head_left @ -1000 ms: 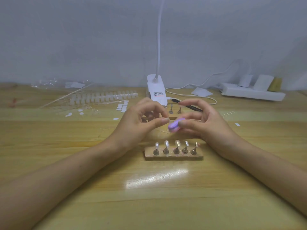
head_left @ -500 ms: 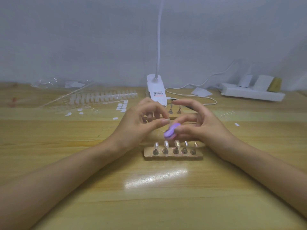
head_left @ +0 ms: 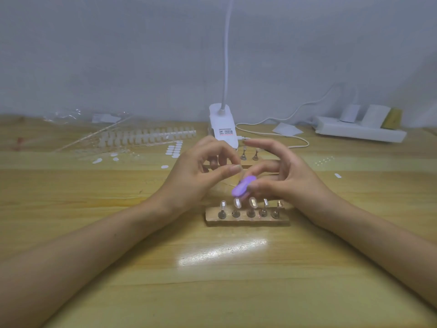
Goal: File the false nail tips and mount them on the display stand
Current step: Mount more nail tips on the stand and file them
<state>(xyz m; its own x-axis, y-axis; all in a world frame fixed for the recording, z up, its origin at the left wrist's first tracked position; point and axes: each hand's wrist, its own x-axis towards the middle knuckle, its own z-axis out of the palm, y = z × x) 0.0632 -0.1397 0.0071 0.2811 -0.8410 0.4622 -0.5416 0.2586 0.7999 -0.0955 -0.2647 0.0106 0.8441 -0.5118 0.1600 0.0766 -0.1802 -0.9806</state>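
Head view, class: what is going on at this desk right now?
A person is working on false nails at a wooden table. The right hand holds a small purple file, close to the pinched thumb and forefinger of the left hand. What the left hand pinches is too small to make out. Nearer the person, the wooden display stand has five pegs, and at least three carry clear tips. Strips of unused tips lie at the back left.

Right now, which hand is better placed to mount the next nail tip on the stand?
Probably the left hand: its thumb and forefinger pinch what seems a clear tip near the display stand, while the right hand grips the purple file.
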